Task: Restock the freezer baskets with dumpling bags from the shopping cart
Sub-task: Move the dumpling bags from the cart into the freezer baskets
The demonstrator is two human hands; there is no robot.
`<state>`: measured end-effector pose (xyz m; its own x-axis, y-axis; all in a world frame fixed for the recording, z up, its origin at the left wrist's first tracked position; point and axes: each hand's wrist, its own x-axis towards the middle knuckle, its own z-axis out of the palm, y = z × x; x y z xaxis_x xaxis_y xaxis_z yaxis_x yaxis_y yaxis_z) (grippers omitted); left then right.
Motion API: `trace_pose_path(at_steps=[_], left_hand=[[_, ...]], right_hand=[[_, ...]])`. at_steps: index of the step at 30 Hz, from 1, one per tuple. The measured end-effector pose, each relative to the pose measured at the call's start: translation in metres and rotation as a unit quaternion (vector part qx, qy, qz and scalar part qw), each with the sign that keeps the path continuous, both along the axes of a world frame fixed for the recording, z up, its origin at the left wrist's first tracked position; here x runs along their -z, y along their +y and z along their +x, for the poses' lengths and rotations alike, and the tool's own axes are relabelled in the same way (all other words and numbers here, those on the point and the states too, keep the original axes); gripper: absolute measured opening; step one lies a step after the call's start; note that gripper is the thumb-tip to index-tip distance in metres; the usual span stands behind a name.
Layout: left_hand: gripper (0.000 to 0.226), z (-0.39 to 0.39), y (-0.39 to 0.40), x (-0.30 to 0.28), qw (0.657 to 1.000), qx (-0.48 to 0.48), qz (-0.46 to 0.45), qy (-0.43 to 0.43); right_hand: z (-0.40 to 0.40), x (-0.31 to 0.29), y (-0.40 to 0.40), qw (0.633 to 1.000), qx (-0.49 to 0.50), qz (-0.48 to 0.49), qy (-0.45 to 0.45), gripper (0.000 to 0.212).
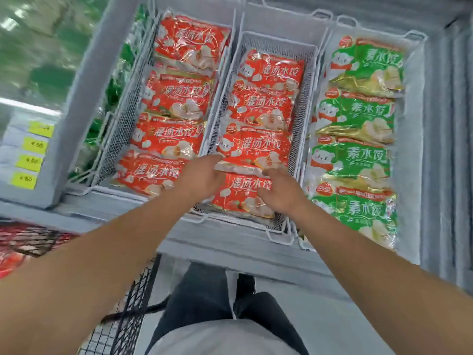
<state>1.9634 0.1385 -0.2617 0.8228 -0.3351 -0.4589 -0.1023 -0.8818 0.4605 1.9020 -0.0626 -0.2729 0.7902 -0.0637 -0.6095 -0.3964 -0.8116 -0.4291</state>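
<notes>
Both hands lie on the nearest red bag (pixel 240 198) in the middle basket (pixel 305 73). The left hand (pixel 202 178) rests on the bag's left edge, fingers stretched forward and reaching the left near corner of the next red bag (pixel 253 147) behind it. The right hand (pixel 280 192) rests on the bag's right part, fingers lightly bent with the tips at its far edge; whether they pinch the wrapper or merely press on it cannot be told. The two hands are near each other but apart, with the bag's printed front showing between them.

That middle basket holds a row of four red bags running from near to far, each overlapping the one behind. The left basket (pixel 120 119) holds another row of four red bags (pixel 169 139). To the right, a third basket (pixel 414 37) holds four green bags (pixel 355 160), laid the same way. All three baskets sit side by side in the freezer (pixel 84 85).

Yellow price tags (pixel 32 155) are stuck on the freezer's left outer face. Near left, the black wire cart (pixel 133 298) stands beside the person's legs, with blurred red packs (pixel 15 257) in it.
</notes>
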Motion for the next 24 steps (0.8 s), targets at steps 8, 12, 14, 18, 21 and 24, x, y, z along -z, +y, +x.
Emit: trace_pose_path(at_steps=[8,12,14,18,21,24], left_hand=[[0.057,-0.102,0.044,-0.076,0.986,-0.145,-0.031,-0.082],[0.049,-0.144,0.078,-0.095,0.97,-0.223,-0.017,-0.097],[0.049,-0.164,0.098,-0.1,0.962,-0.26,-0.011,-0.087],[0.05,-0.209,0.142,-0.105,0.946,-0.313,-0.006,-0.079],[0.049,-0.25,0.177,-0.103,0.93,-0.358,0.002,-0.08],[0.046,-0.295,0.215,-0.099,0.909,-0.41,-0.015,-0.071]], right_hand=[[-0.055,-0.074,0.027,0.988,-0.104,0.007,-0.11,0.056],[-0.073,-0.099,0.062,0.979,-0.148,0.018,-0.137,0.052],[-0.082,-0.105,0.084,0.972,-0.176,0.025,-0.155,0.053],[-0.104,-0.112,0.136,0.957,-0.234,0.028,-0.17,0.051],[-0.126,-0.112,0.181,0.946,-0.276,0.041,-0.164,0.048],[-0.15,-0.106,0.228,0.932,-0.33,0.048,-0.145,0.049]])
